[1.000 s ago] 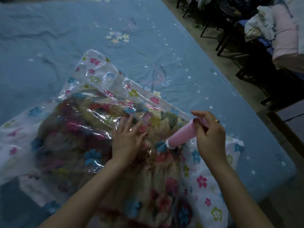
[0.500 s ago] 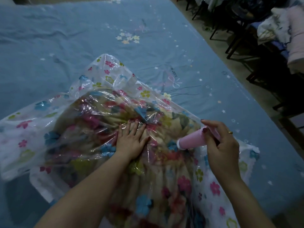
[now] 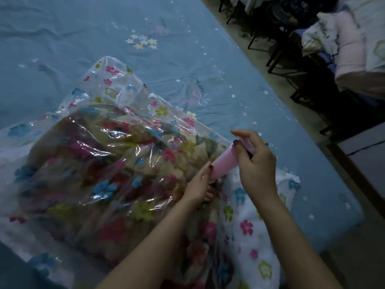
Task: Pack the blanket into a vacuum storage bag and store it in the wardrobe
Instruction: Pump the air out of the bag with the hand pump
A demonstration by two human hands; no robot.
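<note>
We see the floral blanket (image 3: 108,172) bulging inside the clear flower-printed bag (image 3: 116,86); our right hand (image 3: 256,165) grips the pink pump (image 3: 224,163), our left hand (image 3: 198,184) steadies its base, fingers curled.

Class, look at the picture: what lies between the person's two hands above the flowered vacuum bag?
In the head view, a pink cylindrical hand pump lies between them: the right hand grips its upper end, the left hand touches its base.

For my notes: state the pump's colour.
Pink; the pump shows best in the head view.
</note>
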